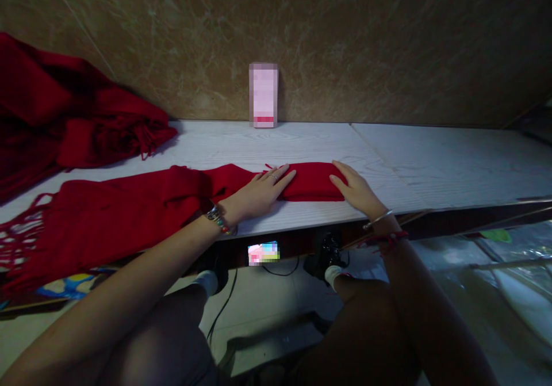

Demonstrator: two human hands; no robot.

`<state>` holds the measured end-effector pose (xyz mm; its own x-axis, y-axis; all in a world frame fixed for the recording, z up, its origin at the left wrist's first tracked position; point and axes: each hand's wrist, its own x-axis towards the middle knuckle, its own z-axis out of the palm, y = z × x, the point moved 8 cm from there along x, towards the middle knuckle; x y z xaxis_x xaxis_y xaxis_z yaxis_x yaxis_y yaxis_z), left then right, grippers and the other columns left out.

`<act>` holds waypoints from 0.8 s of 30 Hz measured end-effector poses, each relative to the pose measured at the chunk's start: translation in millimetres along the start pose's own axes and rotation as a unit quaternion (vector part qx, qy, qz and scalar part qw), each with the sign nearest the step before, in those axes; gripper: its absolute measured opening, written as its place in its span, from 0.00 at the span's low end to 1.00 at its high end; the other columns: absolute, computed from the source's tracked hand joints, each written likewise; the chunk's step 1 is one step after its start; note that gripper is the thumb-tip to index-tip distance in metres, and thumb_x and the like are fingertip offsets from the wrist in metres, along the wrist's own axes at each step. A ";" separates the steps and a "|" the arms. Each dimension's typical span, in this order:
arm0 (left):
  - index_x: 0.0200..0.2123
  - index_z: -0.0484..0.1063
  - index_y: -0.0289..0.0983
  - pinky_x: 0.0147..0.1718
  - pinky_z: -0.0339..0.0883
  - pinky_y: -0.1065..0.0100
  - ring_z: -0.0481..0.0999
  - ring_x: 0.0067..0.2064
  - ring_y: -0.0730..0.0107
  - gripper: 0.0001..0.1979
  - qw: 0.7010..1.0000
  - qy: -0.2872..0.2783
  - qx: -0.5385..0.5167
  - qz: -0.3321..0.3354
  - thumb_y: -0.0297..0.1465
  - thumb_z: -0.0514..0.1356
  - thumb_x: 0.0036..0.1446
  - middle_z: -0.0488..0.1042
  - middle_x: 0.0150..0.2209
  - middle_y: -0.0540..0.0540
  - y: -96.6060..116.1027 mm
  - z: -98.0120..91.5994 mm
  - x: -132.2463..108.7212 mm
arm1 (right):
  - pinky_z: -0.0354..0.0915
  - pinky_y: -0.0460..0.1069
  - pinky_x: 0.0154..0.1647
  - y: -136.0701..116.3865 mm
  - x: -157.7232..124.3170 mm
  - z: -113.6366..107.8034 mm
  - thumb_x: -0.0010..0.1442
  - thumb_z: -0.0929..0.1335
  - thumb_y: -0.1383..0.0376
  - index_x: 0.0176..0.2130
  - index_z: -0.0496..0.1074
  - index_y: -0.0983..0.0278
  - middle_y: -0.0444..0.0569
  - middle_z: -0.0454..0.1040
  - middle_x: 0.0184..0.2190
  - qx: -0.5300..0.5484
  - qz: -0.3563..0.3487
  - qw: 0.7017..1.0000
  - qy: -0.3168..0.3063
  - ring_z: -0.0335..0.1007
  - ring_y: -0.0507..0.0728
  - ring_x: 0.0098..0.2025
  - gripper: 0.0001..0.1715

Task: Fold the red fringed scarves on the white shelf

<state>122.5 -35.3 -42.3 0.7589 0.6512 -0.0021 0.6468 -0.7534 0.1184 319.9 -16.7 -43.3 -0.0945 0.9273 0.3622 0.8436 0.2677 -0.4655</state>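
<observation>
A long red scarf with fringed ends lies stretched across the white wood-grain table. Its right end is folded into a narrow flat band. My left hand lies flat and open on the fold, fingers stretched to the right, a ring on one finger and a beaded bracelet at the wrist. My right hand rests open against the right end of the fold, palm down, with a thin bangle and red thread at the wrist.
A heap of more red fringed scarves sits at the back left. A small pink box stands against the brown marbled wall. Under the table are cables, shoes and a small lit screen. My knees are in the foreground.
</observation>
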 end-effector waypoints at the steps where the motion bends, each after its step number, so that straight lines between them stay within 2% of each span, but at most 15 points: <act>1: 0.66 0.39 0.31 0.59 0.50 0.53 0.46 0.66 0.52 0.34 1.000 0.002 0.003 -0.003 0.24 0.47 0.56 0.40 0.67 0.33 -0.9 1.1 0.5 | 0.52 0.62 0.63 0.1 0.1 0.0 0.60 0.61 0.55 0.56 0.64 0.60 0.52 0.67 0.57 0.002 0.002 1.000 0.001 0.59 0.62 0.60 0.27; 3: 0.65 0.40 0.30 0.59 0.51 0.52 0.47 0.66 0.51 0.33 1.000 0.009 0.004 -0.011 0.24 0.46 0.57 0.41 0.67 0.32 -1.6 2.0 1.4 | 0.51 0.61 0.64 0.8 -0.2 -0.5 0.60 0.61 0.55 0.57 0.63 0.60 0.53 0.66 0.58 0.009 0.009 1.000 -0.001 0.58 0.62 0.61 0.28; 6: 0.65 0.41 0.29 0.59 0.51 0.52 0.48 0.65 0.50 0.32 1.000 0.020 -0.008 -0.011 0.30 0.47 0.60 0.41 0.67 0.30 -0.8 0.2 2.0 | 0.47 0.61 0.65 0.7 -2.4 -2.1 0.59 0.62 0.55 0.60 0.59 0.60 0.54 0.61 0.61 0.033 0.016 0.999 -0.019 0.53 0.62 0.63 0.32; 8: 0.65 0.43 0.29 0.59 0.52 0.53 0.50 0.65 0.51 0.32 1.000 0.023 -0.017 0.001 0.34 0.47 0.61 0.42 0.67 0.30 -1.2 -0.9 2.0 | 0.44 0.62 0.65 -1.8 -5.2 -1.7 0.55 0.66 0.54 0.63 0.53 0.60 0.55 0.55 0.64 0.052 0.008 0.997 -0.049 0.47 0.63 0.66 0.40; 10: 0.65 0.44 0.31 0.58 0.54 0.56 0.53 0.64 0.53 0.31 0.999 0.023 -0.022 0.018 0.36 0.47 0.62 0.44 0.66 0.32 -3.1 -1.1 1.9 | 0.41 0.63 0.66 -5.4 -8.7 0.0 0.47 0.72 0.55 0.65 0.47 0.60 0.55 0.48 0.66 0.068 -0.003 0.994 -0.083 0.41 0.65 0.67 0.54; 13: 0.65 0.46 0.34 0.57 0.56 0.60 0.60 0.61 0.58 0.29 0.999 0.033 -0.009 0.034 0.31 0.45 0.61 0.45 0.67 0.35 -8.6 -0.9 2.2 | 0.40 0.65 0.65 -7.6 -11.7 0.6 0.40 0.76 0.58 0.66 0.39 0.59 0.55 0.43 0.68 0.076 -0.003 0.993 -0.094 0.38 0.67 0.67 0.66; 17: 0.65 0.46 0.36 0.55 0.59 0.60 0.65 0.58 0.61 0.29 0.998 0.052 0.023 0.034 0.22 0.43 0.60 0.46 0.67 0.36 -15.9 -2.7 1.6 | 0.43 0.67 0.64 -5.8 -11.4 0.6 0.41 0.75 0.63 0.67 0.34 0.58 0.56 0.42 0.68 0.073 0.008 0.995 -0.063 0.38 0.68 0.67 0.67; 21: 0.64 0.48 0.35 0.56 0.57 0.55 0.58 0.62 0.56 0.29 0.996 0.075 0.040 0.033 0.20 0.42 0.60 0.48 0.66 0.35 -23.7 -9.2 -1.0 | 0.52 0.68 0.61 -1.4 -11.7 6.2 0.44 0.73 0.66 0.67 0.30 0.56 0.58 0.46 0.67 0.100 0.017 0.993 -0.066 0.46 0.68 0.65 0.67; 24: 0.64 0.49 0.36 0.57 0.56 0.56 0.56 0.63 0.57 0.29 0.995 0.087 0.034 0.033 0.20 0.42 0.59 0.49 0.66 0.37 -27.6 -11.8 -2.6 | 0.59 0.65 0.57 -1.0 -12.9 11.4 0.46 0.72 0.67 0.67 0.29 0.57 0.59 0.54 0.64 0.123 0.017 0.988 -0.086 0.53 0.68 0.63 0.65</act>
<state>101.8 -15.1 -33.9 0.7786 0.6022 0.1763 0.6046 -0.7952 0.0460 314.3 -26.0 -56.7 -0.1742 0.9622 0.2092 0.6953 0.2706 -0.6658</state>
